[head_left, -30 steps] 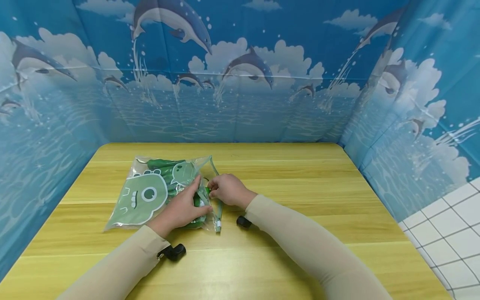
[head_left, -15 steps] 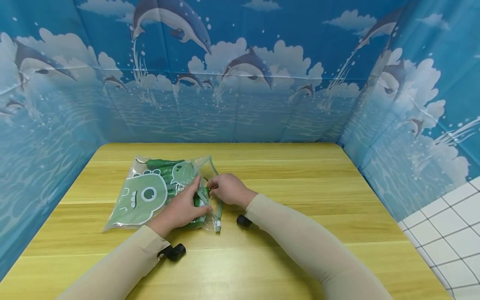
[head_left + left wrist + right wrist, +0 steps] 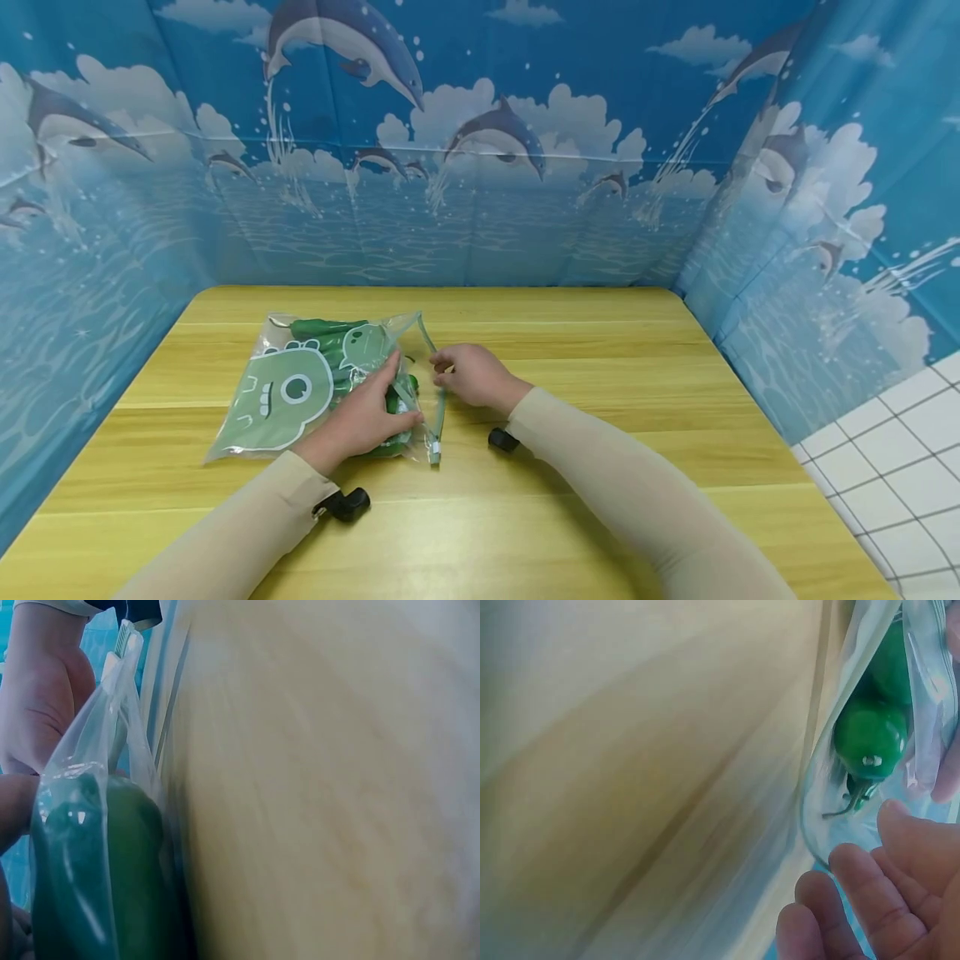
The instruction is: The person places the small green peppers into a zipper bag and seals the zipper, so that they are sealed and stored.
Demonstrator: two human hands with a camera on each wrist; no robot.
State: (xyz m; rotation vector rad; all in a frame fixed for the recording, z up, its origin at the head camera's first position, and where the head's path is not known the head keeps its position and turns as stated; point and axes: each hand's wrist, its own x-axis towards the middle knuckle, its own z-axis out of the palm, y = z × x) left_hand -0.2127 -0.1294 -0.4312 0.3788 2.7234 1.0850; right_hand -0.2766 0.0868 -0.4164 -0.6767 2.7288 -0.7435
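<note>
A clear zip bag (image 3: 251, 421) with a green cartoon monster print lies on the left of the table. Long green peppers (image 3: 322, 327) show through its plastic. My left hand (image 3: 363, 421) rests on the bag near its mouth, thumb and index finger spread and straight; its other fingers are hidden in the head view. One pepper (image 3: 870, 739) has its rounded end and curved stem at the bag's open mouth. Just beyond that stem is my right hand (image 3: 476, 377), fingers loosely bent with nothing between them. It overlaps the bag's green zip edge (image 3: 439, 421) in the head view.
The yellow wood-grain table (image 3: 600, 400) stretches to the right of the bag. A blue dolphin-print curtain (image 3: 480, 225) encloses its back and sides. White tiles (image 3: 892, 458) show at the right. A black wrist camera (image 3: 348, 505) sits below the left hand.
My right hand has let go of the pepper's stem end and drawn back to the right, its fingers parting. The left hand and the bag stay nearly in place.
</note>
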